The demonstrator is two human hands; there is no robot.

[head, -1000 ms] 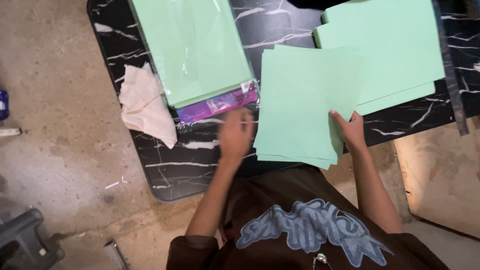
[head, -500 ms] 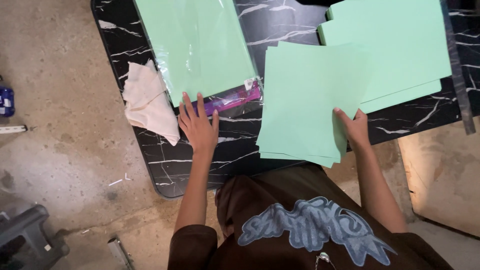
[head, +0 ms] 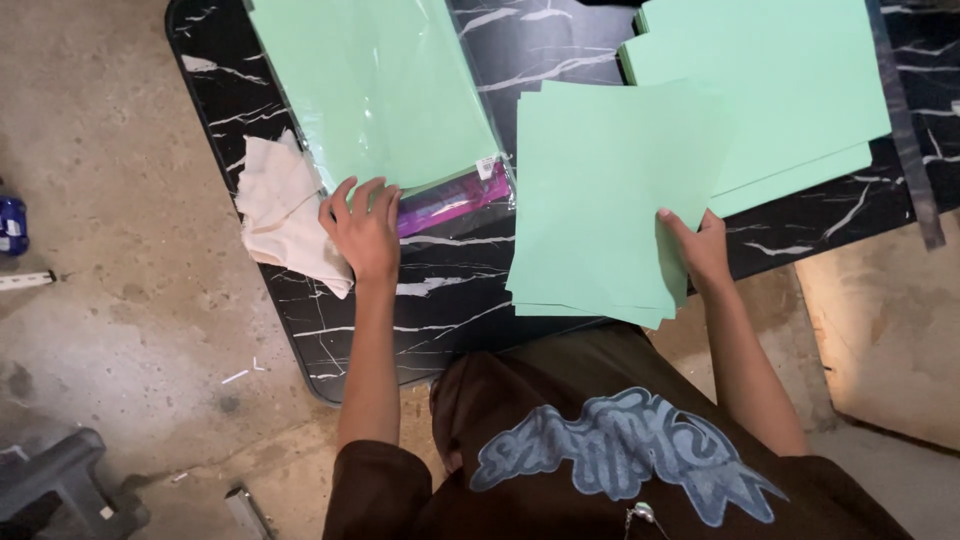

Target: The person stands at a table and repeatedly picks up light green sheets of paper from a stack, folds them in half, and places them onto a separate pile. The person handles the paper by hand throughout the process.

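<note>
A clear plastic pack of mint-green paper (head: 375,90) with a purple strip at its near end lies on the black marbled table (head: 450,290). My left hand (head: 362,228) rests with fingers spread on the pack's near left corner, next to a crumpled white cloth (head: 285,210). My right hand (head: 698,248) pinches the right near edge of a loose stack of mint-green sheets (head: 605,200) lying in front of me. Another pile of green sheets (head: 780,80) sits behind it at the right.
A concrete floor surrounds the table. A grey stool (head: 60,490) stands at lower left, a blue object (head: 12,225) at the far left edge. A grey strip (head: 905,120) runs along the table's right side. A tan board (head: 890,340) lies on the floor right.
My left hand left the loose stack and moved left and away onto the near corner of the plastic pack. My right hand stayed on the stack's edge.
</note>
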